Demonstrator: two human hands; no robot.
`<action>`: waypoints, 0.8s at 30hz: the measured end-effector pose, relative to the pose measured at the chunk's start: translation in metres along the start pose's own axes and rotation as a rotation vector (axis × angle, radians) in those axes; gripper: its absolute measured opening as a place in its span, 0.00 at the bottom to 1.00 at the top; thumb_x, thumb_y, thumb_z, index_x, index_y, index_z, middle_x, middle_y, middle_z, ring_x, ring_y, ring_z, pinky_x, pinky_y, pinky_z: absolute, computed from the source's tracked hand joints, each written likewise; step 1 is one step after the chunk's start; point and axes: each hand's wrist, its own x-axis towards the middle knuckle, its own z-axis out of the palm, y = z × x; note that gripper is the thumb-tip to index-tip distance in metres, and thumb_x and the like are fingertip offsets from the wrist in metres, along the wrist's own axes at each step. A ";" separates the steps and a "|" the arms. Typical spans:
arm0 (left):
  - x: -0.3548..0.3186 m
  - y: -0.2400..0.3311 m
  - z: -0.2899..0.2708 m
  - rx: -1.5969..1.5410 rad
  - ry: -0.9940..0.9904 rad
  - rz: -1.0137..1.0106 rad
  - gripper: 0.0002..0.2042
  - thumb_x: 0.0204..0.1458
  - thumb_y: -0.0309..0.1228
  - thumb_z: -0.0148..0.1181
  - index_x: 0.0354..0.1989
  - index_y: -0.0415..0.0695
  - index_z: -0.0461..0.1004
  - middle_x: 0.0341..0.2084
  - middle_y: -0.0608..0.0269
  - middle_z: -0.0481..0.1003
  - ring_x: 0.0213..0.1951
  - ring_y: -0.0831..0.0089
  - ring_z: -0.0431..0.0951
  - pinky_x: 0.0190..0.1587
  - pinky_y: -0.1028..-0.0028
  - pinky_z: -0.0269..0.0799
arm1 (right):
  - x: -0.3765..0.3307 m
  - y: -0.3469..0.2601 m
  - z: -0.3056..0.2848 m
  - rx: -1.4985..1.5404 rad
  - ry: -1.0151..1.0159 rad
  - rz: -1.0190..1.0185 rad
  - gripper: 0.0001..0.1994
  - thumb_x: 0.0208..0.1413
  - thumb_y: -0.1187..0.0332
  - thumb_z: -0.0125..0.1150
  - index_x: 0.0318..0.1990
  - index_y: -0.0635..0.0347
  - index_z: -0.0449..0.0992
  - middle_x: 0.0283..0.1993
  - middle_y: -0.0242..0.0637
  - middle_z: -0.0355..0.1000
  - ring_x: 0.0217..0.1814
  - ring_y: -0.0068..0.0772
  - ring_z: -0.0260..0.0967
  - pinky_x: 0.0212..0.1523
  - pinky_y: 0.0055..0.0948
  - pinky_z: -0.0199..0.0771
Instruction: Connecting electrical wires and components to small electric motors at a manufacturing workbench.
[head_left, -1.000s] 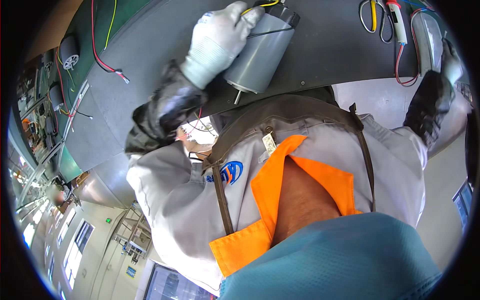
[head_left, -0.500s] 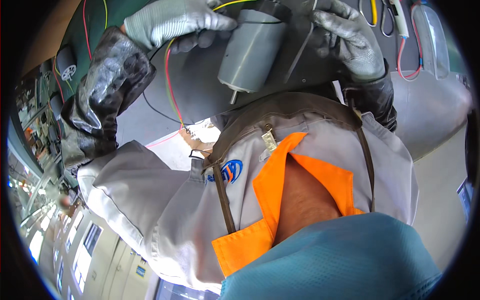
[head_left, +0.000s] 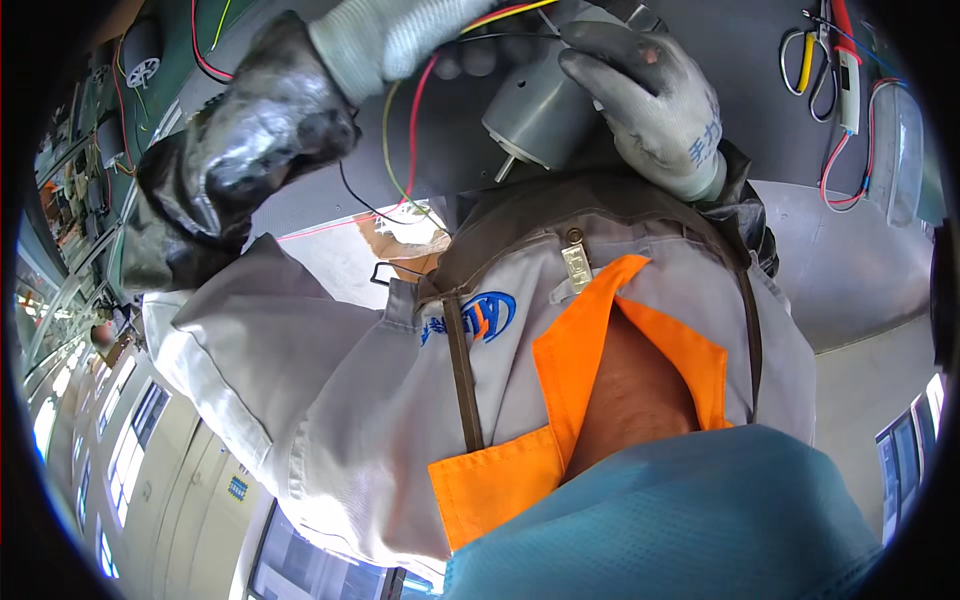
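Observation:
A grey cylindrical motor [head_left: 535, 115] with a short shaft is held up in front of my chest. My right hand [head_left: 655, 100], in a grey glove, is wrapped around its right side. My left hand [head_left: 400, 35], in a white glove with a black sleeve guard behind it, is closed at the motor's far end, where the wires come out. Red, yellow and black wires [head_left: 412, 150] hang down from that hand toward my grey work jacket with its orange collar.
The grey worktable [head_left: 860, 260] lies beyond my chest. Yellow-handled scissors [head_left: 805, 60], a red and white tool [head_left: 848, 65] with a red cable and a clear plastic piece [head_left: 895, 130] lie at the right. Paper [head_left: 340, 260] lies at the left, with another motor [head_left: 140, 60] on a green mat.
My right hand came in from the far right and took hold of the motor. Both hands then brought the motor off the table toward my chest, and my left hand shifted to the wire end.

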 end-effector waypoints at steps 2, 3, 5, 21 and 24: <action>0.014 -0.007 0.012 0.415 0.283 0.282 0.11 0.66 0.35 0.55 0.40 0.40 0.76 0.27 0.70 0.77 0.26 0.85 0.76 0.24 0.85 0.69 | 0.002 0.000 -0.003 -0.098 -0.010 -0.047 0.19 0.44 0.84 0.63 0.47 0.66 0.81 0.47 0.45 0.79 0.38 0.36 0.76 0.36 0.30 0.76; 0.017 -0.006 0.018 0.416 0.274 0.282 0.11 0.66 0.35 0.55 0.40 0.40 0.76 0.27 0.70 0.77 0.26 0.85 0.76 0.24 0.85 0.69 | 0.003 0.001 -0.003 -0.086 -0.005 -0.053 0.20 0.44 0.84 0.63 0.48 0.65 0.81 0.47 0.45 0.79 0.37 0.37 0.76 0.36 0.30 0.76; 0.018 -0.003 0.033 0.125 0.355 0.194 0.06 0.63 0.27 0.54 0.40 0.37 0.75 0.27 0.71 0.76 0.29 0.86 0.76 0.27 0.86 0.70 | 0.006 0.002 -0.005 -0.071 0.006 -0.061 0.21 0.44 0.85 0.62 0.48 0.64 0.81 0.47 0.44 0.79 0.37 0.37 0.76 0.37 0.30 0.76; 0.034 -0.050 0.041 0.078 0.506 0.562 0.29 0.59 0.55 0.61 0.41 0.34 0.75 0.25 0.70 0.76 0.24 0.84 0.72 0.27 0.81 0.68 | -0.006 -0.019 0.005 1.162 0.449 0.882 0.15 0.60 0.78 0.63 0.54 0.73 0.74 0.49 0.49 0.79 0.50 0.37 0.80 0.53 0.34 0.80; 0.039 -0.043 0.050 -0.069 0.552 0.456 0.28 0.61 0.53 0.62 0.42 0.33 0.73 0.24 0.70 0.75 0.23 0.86 0.71 0.23 0.84 0.64 | -0.017 -0.017 0.003 1.082 0.522 0.789 0.15 0.62 0.76 0.62 0.55 0.73 0.75 0.48 0.48 0.79 0.46 0.35 0.79 0.48 0.30 0.80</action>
